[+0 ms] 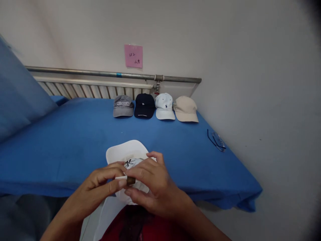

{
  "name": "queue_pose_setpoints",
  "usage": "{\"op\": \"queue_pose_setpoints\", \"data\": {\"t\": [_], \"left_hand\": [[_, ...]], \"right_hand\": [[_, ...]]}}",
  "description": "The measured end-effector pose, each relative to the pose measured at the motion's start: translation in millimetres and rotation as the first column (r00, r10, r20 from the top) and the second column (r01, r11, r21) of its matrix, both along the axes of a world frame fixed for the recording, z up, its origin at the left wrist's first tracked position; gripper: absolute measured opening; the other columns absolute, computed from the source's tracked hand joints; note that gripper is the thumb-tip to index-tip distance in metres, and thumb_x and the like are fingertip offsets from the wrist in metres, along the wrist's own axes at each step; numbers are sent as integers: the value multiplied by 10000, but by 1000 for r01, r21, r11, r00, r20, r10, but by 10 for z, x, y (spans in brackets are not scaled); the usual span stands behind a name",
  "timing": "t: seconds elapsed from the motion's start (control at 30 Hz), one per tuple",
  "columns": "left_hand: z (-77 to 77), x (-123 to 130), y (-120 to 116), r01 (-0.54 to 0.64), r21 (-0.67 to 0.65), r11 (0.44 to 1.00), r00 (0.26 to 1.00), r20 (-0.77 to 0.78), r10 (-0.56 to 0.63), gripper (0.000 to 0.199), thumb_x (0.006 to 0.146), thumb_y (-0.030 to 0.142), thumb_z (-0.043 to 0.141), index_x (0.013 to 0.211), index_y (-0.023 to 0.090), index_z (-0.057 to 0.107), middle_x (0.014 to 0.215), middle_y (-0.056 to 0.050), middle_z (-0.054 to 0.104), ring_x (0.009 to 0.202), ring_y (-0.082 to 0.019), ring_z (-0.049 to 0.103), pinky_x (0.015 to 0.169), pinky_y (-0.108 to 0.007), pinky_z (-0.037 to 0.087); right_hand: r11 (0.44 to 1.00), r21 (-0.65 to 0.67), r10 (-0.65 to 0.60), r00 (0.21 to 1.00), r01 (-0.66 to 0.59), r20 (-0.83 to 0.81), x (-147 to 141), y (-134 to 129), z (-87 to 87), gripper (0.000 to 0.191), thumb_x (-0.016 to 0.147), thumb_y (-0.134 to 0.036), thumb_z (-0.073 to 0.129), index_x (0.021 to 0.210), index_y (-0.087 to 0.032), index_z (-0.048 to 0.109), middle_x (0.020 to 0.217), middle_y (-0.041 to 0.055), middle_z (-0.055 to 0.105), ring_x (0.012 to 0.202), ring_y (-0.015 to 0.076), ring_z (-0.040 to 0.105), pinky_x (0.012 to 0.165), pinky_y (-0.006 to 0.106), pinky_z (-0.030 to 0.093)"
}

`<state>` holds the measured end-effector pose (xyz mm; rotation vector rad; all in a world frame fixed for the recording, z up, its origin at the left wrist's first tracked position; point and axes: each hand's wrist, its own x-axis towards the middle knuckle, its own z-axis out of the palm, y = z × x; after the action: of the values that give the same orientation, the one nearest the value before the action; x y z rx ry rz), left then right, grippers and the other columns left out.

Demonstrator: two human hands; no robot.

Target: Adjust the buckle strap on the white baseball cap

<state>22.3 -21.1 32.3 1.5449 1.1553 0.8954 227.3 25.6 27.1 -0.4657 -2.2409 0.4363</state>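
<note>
A white cap (pixel 130 147) with a dark letter on its front lies at the near edge of the blue-covered table, its brim pointing away from me. Both hands are at its crown. My left hand (pixel 100 185) pinches a white strap at the cap's back between thumb and fingers. From the right, my right hand (pixel 152 182) closes its thumb and fingers around the back of the cap, beside a small brown piece at the strap's end. The fingers hide part of the crown.
Along the far side of the blue table (pixel 75 140) stand a grey cap (pixel 123 108), a black cap (pixel 144 108), a pale cap (pixel 165 108) and a beige cap (pixel 186 108). Glasses (pixel 217 140) lie at the right edge. Behind are a metal pipe (pixel 95 72) and radiator.
</note>
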Motion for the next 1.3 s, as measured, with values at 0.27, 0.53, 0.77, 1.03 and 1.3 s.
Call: {"op": "queue_pose_setpoints", "data": {"t": [0.27, 0.53, 0.77, 1.03, 1.3], "left_hand": [[30, -22, 5, 36, -10, 999, 996, -80, -37, 275, 918, 354, 546, 729, 204, 678, 1013, -35, 644, 1122, -221, 507, 875, -258, 415], [14, -42, -12, -9, -64, 998, 999, -50, 6, 285, 903, 388, 560, 721, 203, 678, 1027, -29, 604, 950, -180, 554, 812, -243, 444], [3, -68, -19, -59, -135, 989, 998, 22, 63, 284, 858, 361, 616, 641, 181, 647, 1077, -43, 605, 1013, -204, 557, 860, -264, 454], [-7, -77, -29, -40, -153, 987, 994, 95, 55, 217, 870, 377, 616, 755, 192, 611, 1049, -41, 606, 953, -190, 563, 781, -253, 461], [12, -96, 57, 13, -87, 996, 984, -178, -29, 307, 841, 392, 642, 1128, 286, 632, 1112, -34, 633, 1041, -225, 561, 882, -324, 443]], "right_hand": [[1000, 23, 21, 1000, -21, -11, -8, 53, -15, 154, 857, -214, 648, 1009, -208, 620, 808, -27, 691, 746, 124, 588, 962, 378, 283], [991, 134, -12, 1000, 12, 4, -4, 109, -21, 142, 823, -167, 630, 964, -177, 644, 769, -10, 691, 726, 138, 584, 923, 391, 307], [991, 136, -15, 1000, 14, 5, 37, 144, -40, 103, 812, -154, 626, 912, -169, 647, 752, -16, 686, 714, 131, 586, 908, 382, 319], [999, 14, 31, 999, -31, 8, 52, 140, -45, 218, 816, -193, 654, 1032, -188, 625, 868, 13, 713, 812, 161, 613, 923, 391, 331], [881, -472, -174, 951, 34, -256, 429, 238, -275, 265, 800, -241, 637, 1063, -266, 656, 1051, 22, 693, 996, 206, 611, 915, 372, 428]]}}
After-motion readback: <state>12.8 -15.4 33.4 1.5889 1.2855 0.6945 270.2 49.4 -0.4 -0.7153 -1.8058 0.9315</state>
